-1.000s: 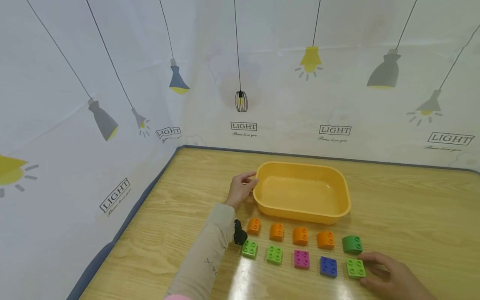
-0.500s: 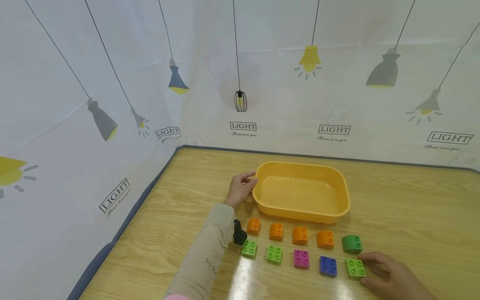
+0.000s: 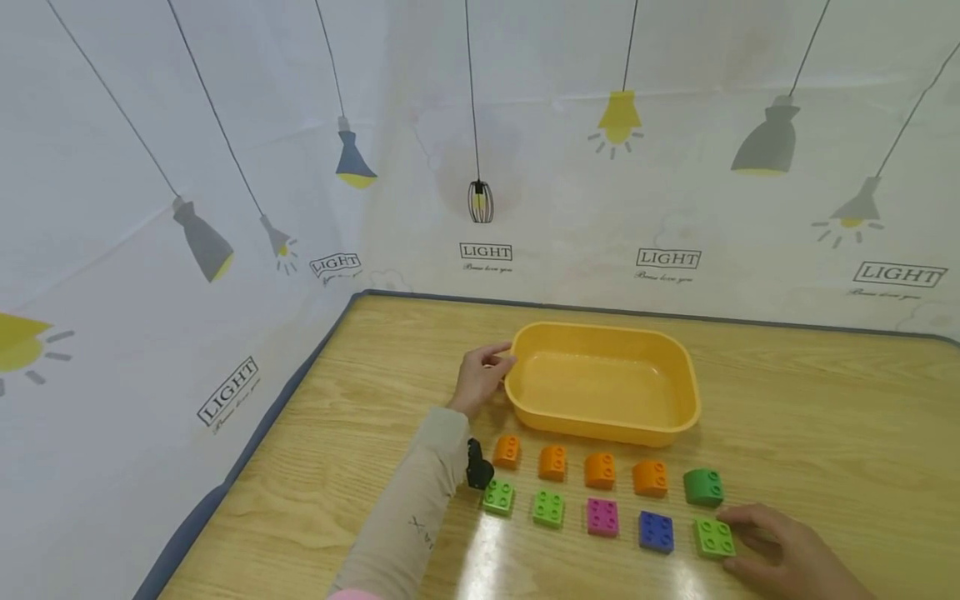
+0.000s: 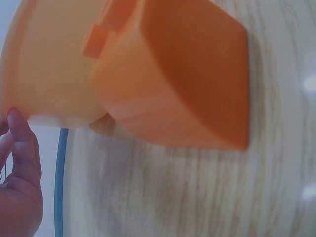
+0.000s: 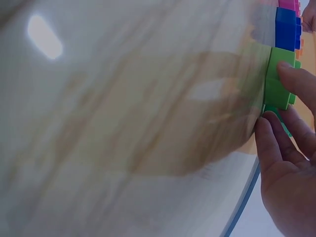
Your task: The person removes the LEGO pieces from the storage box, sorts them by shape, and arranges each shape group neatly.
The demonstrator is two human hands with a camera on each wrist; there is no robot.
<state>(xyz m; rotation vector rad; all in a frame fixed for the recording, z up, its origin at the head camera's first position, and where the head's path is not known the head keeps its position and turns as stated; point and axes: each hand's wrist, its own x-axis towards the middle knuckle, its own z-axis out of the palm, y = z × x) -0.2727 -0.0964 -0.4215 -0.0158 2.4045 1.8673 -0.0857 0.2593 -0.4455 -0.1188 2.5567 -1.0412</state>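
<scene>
My left hand [image 3: 480,379] holds the left rim of a yellow plastic tub [image 3: 600,429], thumb and fingertips against its edge. In the right part of the head view, my right hand [image 3: 783,554] pinches a light green building brick [image 3: 714,538] at the right end of the front row. The right wrist view has its thumb on one side of the green brick [image 5: 279,81] and fingers by the other. Beside it sit a blue brick [image 3: 656,532], a pink brick [image 3: 602,517] and two more light green bricks, one of them here [image 3: 549,508].
Behind that row stand several orange curved bricks [image 3: 600,471] and a dark green curved brick [image 3: 703,487]. One orange brick [image 4: 173,84] looms large in the left wrist view. A black object [image 3: 478,465] sits at the left wrist. Printed wall sheeting [image 3: 570,208] borders the wooden table [image 3: 360,383].
The light green brick in my right hand has shifted and turned slightly to the right. My left hand and the tub stay in place.
</scene>
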